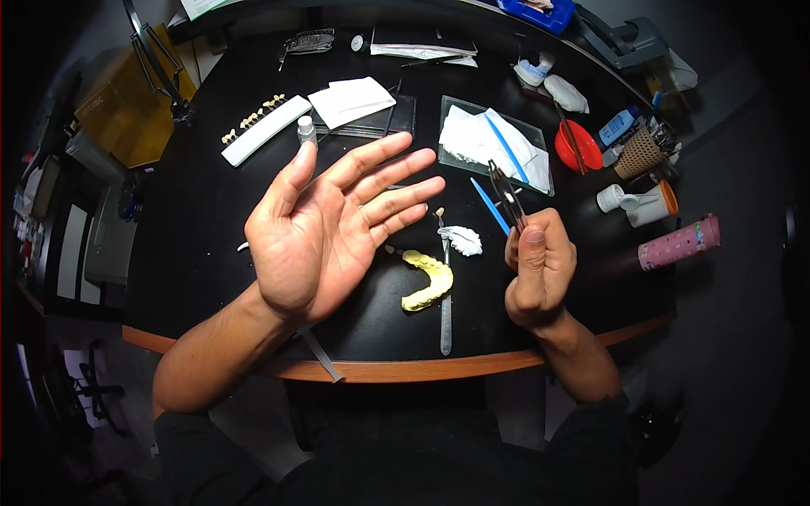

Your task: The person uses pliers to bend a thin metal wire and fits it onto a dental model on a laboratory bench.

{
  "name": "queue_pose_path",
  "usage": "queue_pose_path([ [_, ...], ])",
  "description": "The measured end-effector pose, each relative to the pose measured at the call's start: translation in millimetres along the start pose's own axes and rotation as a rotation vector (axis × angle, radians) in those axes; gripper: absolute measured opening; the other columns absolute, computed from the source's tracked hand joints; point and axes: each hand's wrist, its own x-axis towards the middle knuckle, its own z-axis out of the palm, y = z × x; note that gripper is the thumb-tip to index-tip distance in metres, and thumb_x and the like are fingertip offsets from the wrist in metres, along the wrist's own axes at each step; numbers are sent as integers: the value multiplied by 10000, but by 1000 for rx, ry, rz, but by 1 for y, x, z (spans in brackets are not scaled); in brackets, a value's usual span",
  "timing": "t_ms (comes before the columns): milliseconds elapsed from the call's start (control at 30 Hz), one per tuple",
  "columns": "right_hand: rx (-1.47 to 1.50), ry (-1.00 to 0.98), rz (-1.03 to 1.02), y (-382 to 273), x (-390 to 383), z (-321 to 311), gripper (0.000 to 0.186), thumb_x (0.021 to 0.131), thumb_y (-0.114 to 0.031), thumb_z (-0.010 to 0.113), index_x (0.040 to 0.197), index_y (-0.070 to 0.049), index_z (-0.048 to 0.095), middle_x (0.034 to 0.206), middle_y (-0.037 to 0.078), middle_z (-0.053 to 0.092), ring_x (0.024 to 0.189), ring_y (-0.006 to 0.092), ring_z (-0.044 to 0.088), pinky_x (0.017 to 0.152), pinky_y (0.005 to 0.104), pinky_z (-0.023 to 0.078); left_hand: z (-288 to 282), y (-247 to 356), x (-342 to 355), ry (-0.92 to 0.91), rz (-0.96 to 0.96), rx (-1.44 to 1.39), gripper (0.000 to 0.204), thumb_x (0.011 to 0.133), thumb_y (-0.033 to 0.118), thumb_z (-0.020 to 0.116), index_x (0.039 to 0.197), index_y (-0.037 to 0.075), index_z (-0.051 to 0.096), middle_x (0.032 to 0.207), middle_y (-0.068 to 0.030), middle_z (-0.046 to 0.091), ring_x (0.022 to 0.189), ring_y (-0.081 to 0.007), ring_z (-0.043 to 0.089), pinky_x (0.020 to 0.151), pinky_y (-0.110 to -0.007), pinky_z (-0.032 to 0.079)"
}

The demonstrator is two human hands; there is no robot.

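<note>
My left hand (pixel 325 223) is raised over the table, palm up, its fingers stretched out and nothing in it. My right hand (pixel 540 266) grips dark tweezers (pixel 509 190) that point up and away. A small whitish piece shows by their prongs; I cannot tell if they pinch it. A blue stick (pixel 488 202) runs down to the same hand; whether it is held or lies behind is unclear. Between the hands lies a yellow dental arch cast (pixel 432 287). Beside it are a metal instrument handle (pixel 446 325), a crumpled white tissue (pixel 466 241) and a tooth-shaped tab (pixel 440 214).
Beyond my left hand are a tooth shade guide (pixel 267 131), a small bottle (pixel 305 126) and a white paper pad (pixel 353 101). A glass slab (pixel 544 179) bears tissues and another blue stick (pixel 506 148). A red bowl (pixel 582 143), woven cup (pixel 634 153) and pink bottle (pixel 677 243) stand right.
</note>
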Motion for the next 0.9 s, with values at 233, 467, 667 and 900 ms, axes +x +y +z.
queue_pose_path([
  [233, -118, -93, 52, -3, 9, 2, 287, 1084, -135, 503, 821, -20, 508, 557, 11, 434, 489, 60, 428, 458, 301, 312, -7, 1, 0, -52, -51, 80, 818, 1079, 581, 190, 1593, -46, 297, 1601, -313, 376, 1335, -401, 574, 1110, -448, 448],
  [467, -244, -168, 31, -8, 13, 6, 286, 1071, -113, 521, 803, -13, 516, 551, 46, 417, 470, 91, 435, 452, 318, 316, -3, -2, 0, -58, -167, 95, 879, 1066, 613, 177, 1553, -94, 364, 970, -122, 633, 923, -221, 615, 937, -371, 483],
  [667, -68, -33, 37, -4, 8, -2, 293, 1088, -149, 511, 823, -23, 529, 565, -35, 427, 503, 34, 398, 460, 259, 289, -5, 0, 0, -95, -183, 69, 901, 1058, 631, 166, 1558, -90, 365, 943, -84, 609, 918, -194, 579, 896, -339, 462],
  [900, -30, -50, 35, 0, 7, -3, 290, 1086, -164, 518, 834, -22, 537, 583, -39, 430, 513, 30, 384, 471, 251, 291, -2, 0, -3, 76, -85, 399, 347, 1073, 230, 562, 1260, -42, 669, 941, -98, 725, 858, -157, 677, 859, -302, 544],
])
